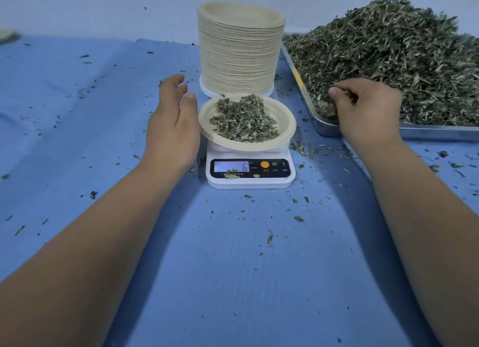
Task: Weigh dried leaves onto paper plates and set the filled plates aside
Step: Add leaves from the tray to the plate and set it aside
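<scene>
Blue-covered desk (233,269): left hand (172,123), fingers straight, beside the leaf-filled paper plate (287,116) on the digital scale (250,182). Right hand (368,110), fingers curled, pinches dried leaves (388,48) over the steel tray (427,133).

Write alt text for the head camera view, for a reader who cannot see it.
A paper plate of dried leaves sits on a white scale on a blue cloth. The open left hand is beside the plate; the right hand pinches some heaped leaves in a metal tray. A tall stack of plates stands behind the scale.
</scene>
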